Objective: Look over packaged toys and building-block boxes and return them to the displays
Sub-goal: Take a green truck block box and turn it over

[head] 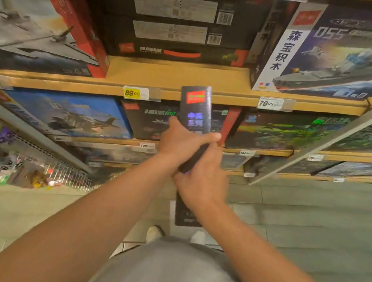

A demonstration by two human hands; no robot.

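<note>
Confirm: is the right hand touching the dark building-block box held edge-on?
Touching. In the head view the right hand wraps round the lower part of the dark building-block box, with no gap; the left hand grips it above.

Single view, head-mounted, wide-angle. It looks forward and steeply down from the person's own eye level, facing a wall of wooden shelves (178,75) at close range. Shelf lines bow toward the frame edges. Both forearms enter from the bottom edge and meet near centre. The person's torso, shoes and the tiled floor (314,223) fill the lower part.
</note>
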